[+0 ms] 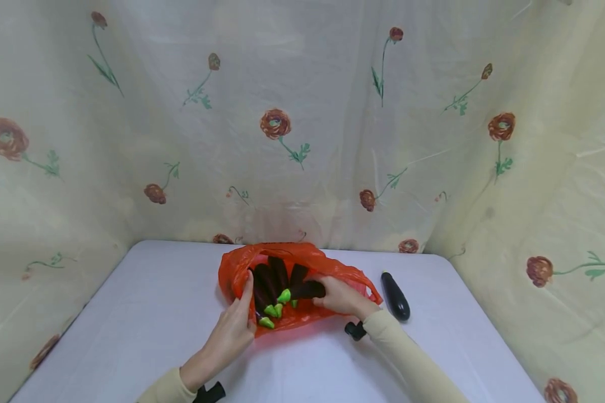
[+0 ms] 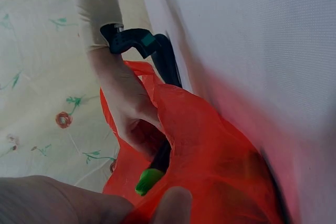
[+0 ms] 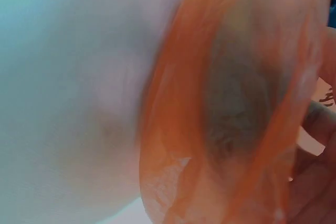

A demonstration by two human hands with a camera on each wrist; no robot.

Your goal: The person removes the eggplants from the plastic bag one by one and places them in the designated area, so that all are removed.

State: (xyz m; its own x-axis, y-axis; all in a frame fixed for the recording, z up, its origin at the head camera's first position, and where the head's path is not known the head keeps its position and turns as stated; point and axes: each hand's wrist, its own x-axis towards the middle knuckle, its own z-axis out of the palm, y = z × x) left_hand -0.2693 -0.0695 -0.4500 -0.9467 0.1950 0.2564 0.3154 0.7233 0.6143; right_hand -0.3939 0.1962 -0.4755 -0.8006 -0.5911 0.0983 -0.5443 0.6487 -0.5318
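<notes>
A red plastic bag (image 1: pixel 237 271) lies on its side with its mouth toward me. Inside it are several dark purple eggplants (image 1: pixel 266 280), their green stem ends facing the opening. At the left side of the mouth, my left hand (image 1: pixel 229 330) grips the bag's edge, thumb inside. My right hand (image 1: pixel 340 296) reaches into the mouth and holds one eggplant (image 1: pixel 308 289), its green end pointing left. The left wrist view shows this eggplant's green cap (image 2: pixel 149 181) poking out below the right hand (image 2: pixel 131 108). In the right wrist view, blurred bag film (image 3: pixel 173 129) covers much of the scene.
One more eggplant (image 1: pixel 395 298) lies on the white table (image 1: pixel 171 291), right of the bag. Flower-patterned sheeting (image 1: pixel 322 168) hangs behind the table and along both sides. Black wrist mounts (image 1: pixel 355 330) sit under the forearms.
</notes>
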